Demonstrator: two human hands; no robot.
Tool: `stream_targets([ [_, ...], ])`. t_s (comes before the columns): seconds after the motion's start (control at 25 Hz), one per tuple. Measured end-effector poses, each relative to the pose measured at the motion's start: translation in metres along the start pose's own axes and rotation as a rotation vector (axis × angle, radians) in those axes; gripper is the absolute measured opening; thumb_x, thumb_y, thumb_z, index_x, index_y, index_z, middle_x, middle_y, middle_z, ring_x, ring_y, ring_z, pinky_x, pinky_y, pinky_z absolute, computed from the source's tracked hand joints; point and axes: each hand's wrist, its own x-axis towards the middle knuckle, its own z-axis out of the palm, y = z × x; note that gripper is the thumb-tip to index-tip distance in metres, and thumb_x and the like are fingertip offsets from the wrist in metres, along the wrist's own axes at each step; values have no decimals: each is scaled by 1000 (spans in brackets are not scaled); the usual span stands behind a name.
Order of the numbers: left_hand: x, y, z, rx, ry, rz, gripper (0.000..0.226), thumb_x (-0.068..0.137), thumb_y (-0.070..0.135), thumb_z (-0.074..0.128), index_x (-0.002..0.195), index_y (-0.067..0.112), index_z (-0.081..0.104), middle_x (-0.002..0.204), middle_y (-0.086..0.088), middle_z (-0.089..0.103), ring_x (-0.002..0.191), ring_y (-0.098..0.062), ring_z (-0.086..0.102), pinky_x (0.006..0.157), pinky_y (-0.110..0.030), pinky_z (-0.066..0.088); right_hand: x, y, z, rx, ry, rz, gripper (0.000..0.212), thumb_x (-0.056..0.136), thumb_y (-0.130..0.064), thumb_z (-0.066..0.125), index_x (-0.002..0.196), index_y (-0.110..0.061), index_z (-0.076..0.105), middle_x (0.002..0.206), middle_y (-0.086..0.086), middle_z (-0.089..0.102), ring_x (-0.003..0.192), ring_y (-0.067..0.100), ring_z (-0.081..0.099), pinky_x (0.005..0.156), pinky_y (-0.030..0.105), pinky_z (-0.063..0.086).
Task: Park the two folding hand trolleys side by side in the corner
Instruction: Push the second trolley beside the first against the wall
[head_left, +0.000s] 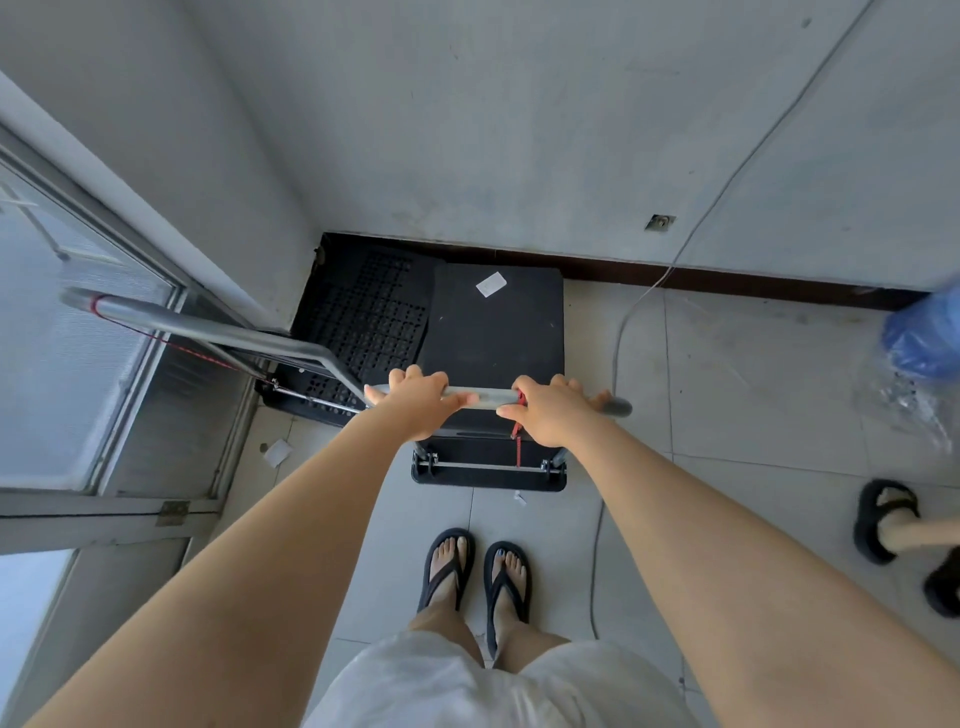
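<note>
Two black folding hand trolleys stand side by side in the corner. The left trolley (363, 322) has a perforated deck and sits against the window wall, its grey handle (171, 319) leaning left. The right trolley (493, 327) has a smooth deck with a white label, its front against the dark skirting. My left hand (415, 402) and my right hand (558, 410) both grip the right trolley's grey handle bar (491, 397), a red cord hanging by my right hand.
A glass door and frame (104, 374) run along the left. A thin grey cable (618, 338) trails down the wall and across the tiled floor. A blue plastic-wrapped bottle (919, 343) lies at right. Another person's black slippers (883, 519) stand at right.
</note>
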Motion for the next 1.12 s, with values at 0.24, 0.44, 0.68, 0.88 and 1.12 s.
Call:
stream_targets([
  [0.24,24,3,-20,9,26,26,55,95,60,27,120,18,52,128,-13,41,128,-33,30,109,-68,19,25,0,-20,-6,14,2,51,95,-60,30,137,-33,37,138,16,46,129,34,40,108,69,24],
  [0.44,40,2,-31,-22,37,47,56,94,63,28,117,19,55,129,-11,42,129,-33,30,110,-68,17,40,-2,-30,-2,5,21,50,94,-60,31,135,-33,38,136,16,48,128,34,41,107,71,23],
  [0.68,52,-1,-40,-9,91,103,57,92,65,29,118,21,53,129,-10,44,127,-32,34,110,-65,19,48,-4,-44,44,24,16,46,96,-56,35,135,-32,40,136,16,47,129,35,39,108,66,21],
  [0.88,57,-1,-44,9,104,83,58,93,65,28,118,19,52,128,-12,44,125,-33,36,110,-64,20,51,-6,-45,38,88,-20,45,97,-54,35,134,-30,43,133,15,49,128,35,41,109,62,24],
  [1.12,54,1,-43,36,127,78,59,93,65,28,122,19,51,127,-12,47,124,-32,39,111,-65,21,51,-1,-49,98,106,-56,42,96,-51,40,132,-30,46,129,14,51,125,34,42,107,55,26],
])
